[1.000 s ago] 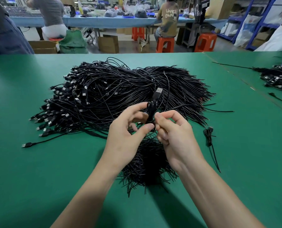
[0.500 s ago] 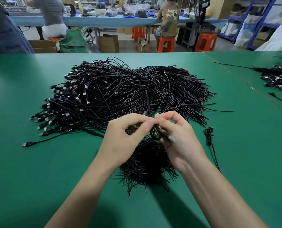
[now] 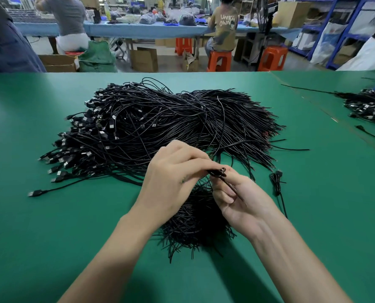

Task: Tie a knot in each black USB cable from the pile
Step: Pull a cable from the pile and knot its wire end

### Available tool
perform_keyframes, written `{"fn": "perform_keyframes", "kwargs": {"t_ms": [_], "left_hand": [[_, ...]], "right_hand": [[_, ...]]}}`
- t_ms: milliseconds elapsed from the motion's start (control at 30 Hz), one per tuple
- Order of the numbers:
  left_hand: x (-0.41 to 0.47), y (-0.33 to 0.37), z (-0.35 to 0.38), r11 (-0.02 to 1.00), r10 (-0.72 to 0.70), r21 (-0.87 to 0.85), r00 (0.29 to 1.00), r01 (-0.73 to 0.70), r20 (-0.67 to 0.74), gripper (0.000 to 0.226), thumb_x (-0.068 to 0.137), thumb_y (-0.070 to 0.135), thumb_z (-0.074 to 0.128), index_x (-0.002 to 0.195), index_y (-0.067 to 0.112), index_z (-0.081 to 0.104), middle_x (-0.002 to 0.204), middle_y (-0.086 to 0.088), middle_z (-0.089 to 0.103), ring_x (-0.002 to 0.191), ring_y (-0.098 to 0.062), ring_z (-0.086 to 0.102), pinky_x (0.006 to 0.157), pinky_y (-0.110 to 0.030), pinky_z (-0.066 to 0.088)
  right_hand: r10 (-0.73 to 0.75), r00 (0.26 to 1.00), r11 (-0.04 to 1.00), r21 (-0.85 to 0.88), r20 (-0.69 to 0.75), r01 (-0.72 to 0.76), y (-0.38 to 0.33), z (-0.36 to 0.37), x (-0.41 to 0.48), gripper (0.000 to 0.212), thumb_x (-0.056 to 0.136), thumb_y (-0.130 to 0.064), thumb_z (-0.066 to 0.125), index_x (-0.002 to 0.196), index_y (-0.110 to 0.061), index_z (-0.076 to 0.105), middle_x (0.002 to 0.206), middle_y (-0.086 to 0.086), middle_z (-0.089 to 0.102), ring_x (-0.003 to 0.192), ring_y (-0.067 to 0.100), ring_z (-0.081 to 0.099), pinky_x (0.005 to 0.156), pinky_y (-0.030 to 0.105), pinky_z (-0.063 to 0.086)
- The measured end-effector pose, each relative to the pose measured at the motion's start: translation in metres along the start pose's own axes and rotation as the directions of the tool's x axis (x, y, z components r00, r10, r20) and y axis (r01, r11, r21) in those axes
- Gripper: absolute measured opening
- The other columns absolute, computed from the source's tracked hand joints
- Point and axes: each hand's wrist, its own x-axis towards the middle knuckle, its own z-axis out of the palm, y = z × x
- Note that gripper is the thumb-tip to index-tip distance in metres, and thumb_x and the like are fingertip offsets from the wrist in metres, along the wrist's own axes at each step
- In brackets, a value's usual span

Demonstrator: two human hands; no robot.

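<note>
A big pile of black USB cables (image 3: 160,123) lies on the green table (image 3: 51,237), plugs toward the left. Just above its near edge my left hand (image 3: 173,173) and my right hand (image 3: 239,197) meet on one black cable (image 3: 218,172). Both pinch it, and a small coil of it shows between the fingertips. A stretch of that cable runs back across my right palm. Under my hands sits a smaller heap of cables (image 3: 195,219), partly hidden by my wrists. One knotted cable (image 3: 277,182) lies alone to the right.
A second heap of cables (image 3: 370,106) sits at the far right past a seam in the table. Loose plug ends (image 3: 34,193) stick out at the left of the pile. People sit at a blue bench (image 3: 138,29) beyond the table's far edge.
The plug end that stood up between my fingers has been drawn down. The cable is now a tight little coil, and my right hand has turned palm-up, pulling toward me.
</note>
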Motion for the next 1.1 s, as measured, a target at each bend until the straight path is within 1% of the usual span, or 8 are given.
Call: {"fn": "perform_keyframes", "kwargs": {"t_ms": [167,333,400,500,567,667,833,1100], "left_hand": [[-0.001,0.007,0.015,0.990,-0.055,-0.130,0.998,0.057,0.015,0.026,0.098,0.006,0.071,0.116,0.023,0.081,0.107,0.004,0.065,0.094,-0.014,0.065,0.083,-0.031,0.054],[0.004,0.006,0.028,0.961,-0.106,-0.227,0.971,0.156,0.215,0.031,0.098,0.004,0.066,0.119,0.022,0.078,0.116,0.013,0.075,0.110,-0.002,0.068,0.098,-0.029,0.054],[0.004,-0.004,0.028,0.942,-0.234,-0.194,0.950,0.275,0.207,0.027,0.099,0.013,0.068,0.118,0.030,0.078,0.113,0.020,0.074,0.110,0.001,0.067,0.096,-0.022,0.052],[0.007,-0.038,0.029,0.862,-0.499,-0.006,0.852,0.506,0.159,0.023,0.097,0.019,0.067,0.111,0.033,0.079,0.105,0.021,0.074,0.095,0.003,0.067,0.088,-0.025,0.055],[0.011,-0.064,0.033,0.769,-0.639,0.154,0.737,0.620,0.222,0.023,0.098,0.022,0.066,0.116,0.031,0.077,0.100,0.015,0.074,0.088,-0.002,0.066,0.089,-0.030,0.056],[0.018,-0.091,0.047,0.721,-0.692,0.298,0.620,0.626,0.370,0.032,0.101,0.029,0.065,0.132,0.025,0.070,0.115,0.003,0.075,0.101,-0.016,0.068,0.098,-0.034,0.054],[0.035,-0.115,0.074,0.752,-0.659,0.383,0.634,0.537,0.405,0.035,0.106,0.038,0.056,0.131,0.021,0.072,0.117,-0.002,0.073,0.095,-0.025,0.067,0.088,-0.035,0.053],[0.057,-0.132,0.104,0.758,-0.618,0.501,0.707,0.418,0.344,0.019,0.100,0.043,0.065,0.110,0.032,0.078,0.116,0.005,0.070,0.109,-0.024,0.067,0.079,-0.034,0.052]], "right_hand": [[0.090,0.995,0.947,-0.312,0.047,-0.071,-0.013,-0.024,-0.006,0.022,0.087,-0.044,0.068,0.092,-0.023,0.066,0.076,-0.003,0.061,0.057,0.008,0.053,0.046,0.019,0.039],[-0.108,0.990,0.902,-0.427,-0.095,0.058,-0.031,-0.055,0.002,0.023,0.084,-0.024,0.075,0.106,-0.015,0.075,0.087,0.003,0.074,0.066,0.011,0.068,0.051,0.023,0.053],[-0.323,0.931,0.706,-0.698,-0.169,0.118,-0.041,-0.076,0.010,0.014,0.091,-0.017,0.074,0.105,-0.019,0.071,0.088,0.006,0.076,0.068,0.015,0.072,0.055,0.030,0.056],[-0.619,0.779,0.119,-0.992,-0.101,-0.035,-0.057,-0.113,0.022,0.010,0.091,-0.021,0.072,0.099,-0.024,0.069,0.093,0.001,0.074,0.080,0.021,0.071,0.071,0.035,0.053],[-0.658,0.747,-0.153,-0.954,-0.096,-0.258,-0.062,-0.131,0.026,0.016,0.092,-0.027,0.069,0.107,-0.023,0.066,0.102,0.001,0.071,0.093,0.028,0.066,0.074,0.035,0.049],[-0.591,0.793,-0.387,-0.811,-0.146,-0.438,-0.059,-0.140,0.030,0.038,0.095,-0.039,0.063,0.126,-0.018,0.059,0.119,0.007,0.059,0.110,0.032,0.058,0.077,0.038,0.046],[-0.597,0.800,-0.471,-0.784,-0.053,-0.404,-0.040,-0.119,0.036,0.046,0.093,-0.051,0.062,0.128,-0.022,0.058,0.141,0.006,0.043,0.130,0.028,0.042,0.100,0.046,0.040],[-0.492,0.864,-0.372,-0.924,0.110,-0.094,-0.019,-0.058,0.065,0.028,0.099,-0.040,0.058,0.122,-0.025,0.062,0.127,-0.003,0.049,0.125,0.020,0.044,0.103,0.045,0.037]]}}
